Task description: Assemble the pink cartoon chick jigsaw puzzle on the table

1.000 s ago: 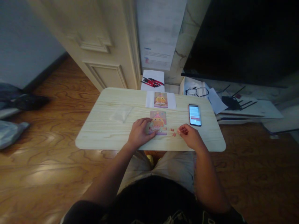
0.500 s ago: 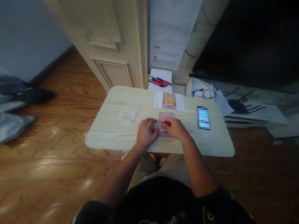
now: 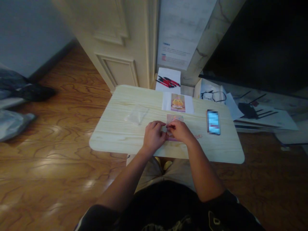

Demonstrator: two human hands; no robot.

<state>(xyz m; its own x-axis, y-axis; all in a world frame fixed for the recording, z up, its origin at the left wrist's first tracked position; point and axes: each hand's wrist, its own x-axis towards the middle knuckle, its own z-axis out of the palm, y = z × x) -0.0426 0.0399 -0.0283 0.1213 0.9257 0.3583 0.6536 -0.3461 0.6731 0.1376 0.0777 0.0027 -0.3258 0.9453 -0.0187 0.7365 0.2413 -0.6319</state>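
On the table lies a small pink picture card [image 3: 175, 118], partly covered by my hands. My left hand [image 3: 154, 134] rests at its left edge, index finger and thumb apart and pressing down there. Over the card's middle my right hand [image 3: 179, 130] is closed in a pinch; whatever sits between the fingertips is too small to make out. Just right of my right wrist are small pinkish pieces [image 3: 198, 136] on the tabletop. Beyond the card lies a white sheet [image 3: 166, 102] with a printed picture [image 3: 178, 102] of a yellow figure.
A clear plastic bag [image 3: 136, 115] lies left of my hands on the pale wooden table [image 3: 113, 134]. To the right is a phone [image 3: 213, 122] with a lit screen. Behind the table, several red and black pens [image 3: 167, 81] rest on white paper, and glasses [image 3: 218, 96] lie further right.
The view has shifted slightly, so the table appears a little further right. My left fingertips have come closer to the right ones, and my right hand keeps its pinch over the card.
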